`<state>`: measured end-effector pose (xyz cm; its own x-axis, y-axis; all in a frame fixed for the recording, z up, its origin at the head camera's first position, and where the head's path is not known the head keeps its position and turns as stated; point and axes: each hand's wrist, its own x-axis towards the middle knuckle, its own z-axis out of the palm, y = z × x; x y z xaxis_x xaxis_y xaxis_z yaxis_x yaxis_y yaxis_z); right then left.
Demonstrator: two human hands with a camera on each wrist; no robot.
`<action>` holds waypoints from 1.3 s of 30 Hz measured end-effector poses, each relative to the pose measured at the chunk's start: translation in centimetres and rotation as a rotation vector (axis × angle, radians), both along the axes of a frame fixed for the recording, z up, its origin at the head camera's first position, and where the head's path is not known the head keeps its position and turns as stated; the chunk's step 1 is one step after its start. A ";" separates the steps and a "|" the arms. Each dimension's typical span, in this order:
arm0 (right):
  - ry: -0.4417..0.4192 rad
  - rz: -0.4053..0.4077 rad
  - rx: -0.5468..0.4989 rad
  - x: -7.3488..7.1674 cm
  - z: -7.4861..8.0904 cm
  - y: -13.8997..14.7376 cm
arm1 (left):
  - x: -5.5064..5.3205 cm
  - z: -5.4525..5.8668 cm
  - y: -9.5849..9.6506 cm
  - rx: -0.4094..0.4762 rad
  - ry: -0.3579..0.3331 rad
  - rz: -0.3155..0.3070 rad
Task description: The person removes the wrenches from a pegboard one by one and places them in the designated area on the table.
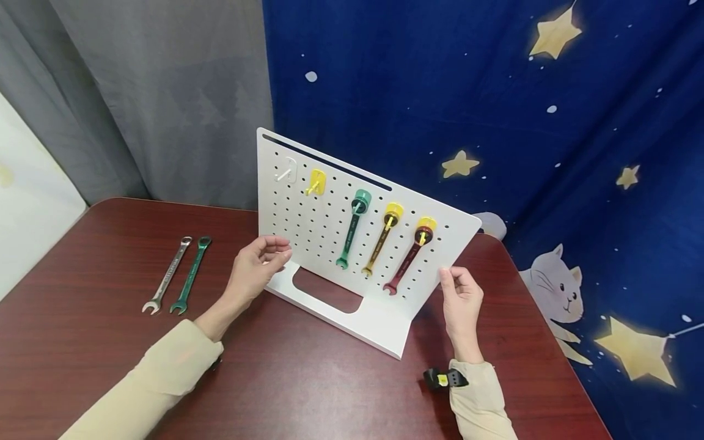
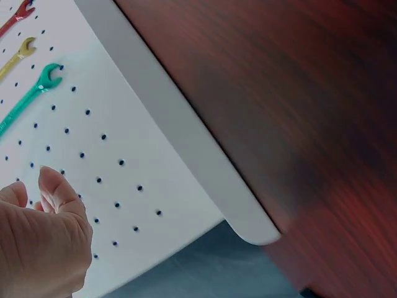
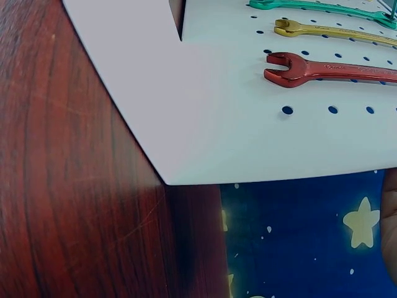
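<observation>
Presently, the white board [image 1: 313, 226] stands on the desk [image 1: 308, 379], its face tilted back, its cut-out base [image 1: 379, 324] flat on the desktop. Five hooks are fitted along its upper part. From left to right: a white hook [image 1: 287, 171], a left yellow hook [image 1: 317, 182], then three hooks bearing wrenches. The hung green wrench [image 1: 351, 237] is on a green hook [image 1: 362, 196]; the gold wrench [image 1: 379, 245] and the red wrench [image 1: 407, 261] are each on a yellow one. All three hang by their ring ends, open ends down, near one another.

The left hand [image 1: 257, 264] is before the board's lower left part, fingers loosely bent, thumb and fingertips slightly apart, holding nothing. The right hand [image 1: 463, 302] is at the board's right edge, thumb tip against it; whether the fingers grip the edge cannot be told, and the right wrist view shows only a sliver of that hand.

Left of the board, the silver wrench [image 1: 169, 273] and the loose green wrench [image 1: 192, 275] lie side by side on the desk, apart, ring ends away from the person. A grey curtain [image 1: 192, 91] and a blue curtain [image 1: 385, 73] with stars hang behind.
</observation>
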<state>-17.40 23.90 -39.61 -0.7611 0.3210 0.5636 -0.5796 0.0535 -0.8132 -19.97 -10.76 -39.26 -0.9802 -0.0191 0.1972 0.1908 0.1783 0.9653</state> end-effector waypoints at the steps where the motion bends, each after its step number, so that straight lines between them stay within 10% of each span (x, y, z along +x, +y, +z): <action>1: 0.001 -0.001 0.001 0.0 0.0 0.0 | -0.1 0.0 0.3 0.002 0.003 -0.004; 30: -0.006 0.008 -0.010 -0.1 -0.1 0.0 | -0.9 0.5 7.2 0.094 0.035 0.009; 39: 0.004 0.019 -0.016 0.0 0.0 -0.1 | 0.8 3.2 8.6 0.125 0.031 -0.002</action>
